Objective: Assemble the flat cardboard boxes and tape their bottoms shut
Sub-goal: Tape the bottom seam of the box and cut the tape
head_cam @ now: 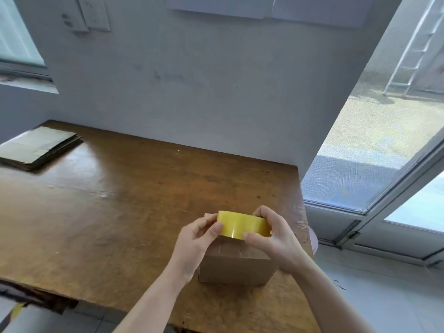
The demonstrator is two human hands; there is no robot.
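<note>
In the lower centre of the frame, the right grip (271, 234), a bare hand, is holding a roll of yellow tape (242, 224), with the thumb lying across the roll's near face and the fingers curling over its far side. The left grip (197, 239) is pinching the left edge of the same roll between thumb and fingertips. The roll is being held on its side directly over a small brown cardboard box (235, 265); whether it is touching the box, I cannot tell. The box is standing with its flaps folded shut on the upward face, and it is sitting on the wooden table (120, 200) near the table's right edge. Both forearms are reaching in from the bottom of the frame, one on each side of the box. Well apart from it, at the left of the frame on the table's far corner, a stack of flat cardboard boxes (38, 147) is lying. A grey wall (216, 80) is rising behind the table, and at the right an open glass door (384, 212) is showing a ladder (415, 46) outside.
</note>
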